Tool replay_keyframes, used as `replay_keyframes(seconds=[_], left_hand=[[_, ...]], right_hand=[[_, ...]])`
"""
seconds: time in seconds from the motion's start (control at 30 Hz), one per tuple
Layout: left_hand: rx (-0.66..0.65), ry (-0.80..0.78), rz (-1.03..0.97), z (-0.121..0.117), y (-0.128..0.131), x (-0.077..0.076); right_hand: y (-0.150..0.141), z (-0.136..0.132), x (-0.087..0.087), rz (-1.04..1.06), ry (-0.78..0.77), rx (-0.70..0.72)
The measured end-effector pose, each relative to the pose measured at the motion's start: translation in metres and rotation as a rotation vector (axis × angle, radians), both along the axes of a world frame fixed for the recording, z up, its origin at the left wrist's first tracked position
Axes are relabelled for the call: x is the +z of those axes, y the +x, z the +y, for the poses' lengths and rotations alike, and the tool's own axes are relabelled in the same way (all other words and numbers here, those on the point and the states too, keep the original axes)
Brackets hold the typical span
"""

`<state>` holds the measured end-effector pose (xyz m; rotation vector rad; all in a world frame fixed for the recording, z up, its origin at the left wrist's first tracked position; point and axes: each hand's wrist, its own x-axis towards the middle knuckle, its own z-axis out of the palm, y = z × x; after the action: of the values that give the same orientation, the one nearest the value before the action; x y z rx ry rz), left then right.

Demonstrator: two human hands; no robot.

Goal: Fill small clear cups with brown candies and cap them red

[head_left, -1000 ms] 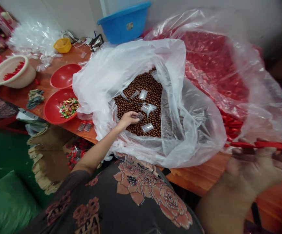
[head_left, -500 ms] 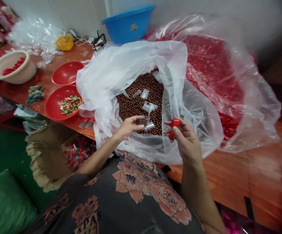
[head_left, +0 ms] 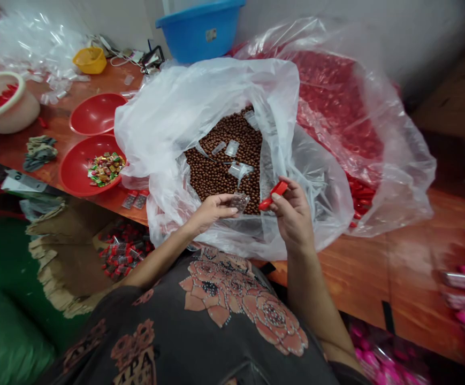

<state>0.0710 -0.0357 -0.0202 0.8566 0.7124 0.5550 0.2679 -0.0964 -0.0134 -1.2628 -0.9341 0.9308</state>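
My left hand [head_left: 213,214] is closed on a small clear plastic container [head_left: 240,202] with brown balls inside, held over the near edge of the ball heap. Between the thumb and fingers of my right hand [head_left: 294,214] is a red plastic cap [head_left: 273,195], just right of that container and apart from it. Below both hands, a white plastic bag [head_left: 212,96] lies open around many shiny brown balls [head_left: 212,179]. Several clear containers [head_left: 240,170] rest on top of the balls.
Right of the bag is a large clear sack of red pieces [head_left: 336,101]. On the left stand a red bowl of wrapped sweets [head_left: 69,168], another red bowl [head_left: 91,115] and a white tub [head_left: 19,109]. A cardboard box [head_left: 67,246] below holds filled red-capped containers. A blue basin [head_left: 200,35] stands behind.
My right hand has brought the red cap left and slightly up, nearer the container, and the cap is now tilted. My left hand still holds the container. The view has shifted somewhat right.
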Motion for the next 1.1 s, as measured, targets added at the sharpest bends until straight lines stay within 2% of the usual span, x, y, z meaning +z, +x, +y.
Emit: replay_keyframes(seconds=[0.07, 0.23, 0.3, 0.53, 0.7, 0.77, 0.93, 1.1], left_hand=[[-0.022, -0.013, -0.002, 0.000, -0.001, 0.002], [-0.036, -0.114, -0.024, 0.004, -0.003, 0.003], [-0.031, -0.121, -0.023, 0.005, -0.005, 0.003], [-0.029, -0.059, 0.016, 0.001, -0.009, -0.001], [-0.004, -0.037, 0.028, 0.001, -0.011, -0.002], [0.005, -0.032, 0.032, 0.001, -0.013, -0.002], [0.006, -0.017, 0.027, 0.001, -0.017, -0.001], [0.024, -0.039, 0.034, 0.000, -0.020, -0.004]], right_hand=[[0.001, -0.001, 0.001, -0.043, 0.003, 0.066], [0.000, 0.000, 0.002, -0.112, 0.002, 0.356], [-0.001, 0.002, 0.001, -0.144, -0.003, 0.419], [-0.001, 0.002, -0.006, -0.189, -0.020, 0.401], [0.001, 0.000, -0.011, -0.516, 0.026, 0.280], [-0.001, 0.000, -0.009, -0.574, 0.079, 0.252], [-0.008, 0.002, -0.004, -0.612, 0.122, 0.380], [-0.008, 0.004, -0.008, -0.670, 0.118, 0.413]])
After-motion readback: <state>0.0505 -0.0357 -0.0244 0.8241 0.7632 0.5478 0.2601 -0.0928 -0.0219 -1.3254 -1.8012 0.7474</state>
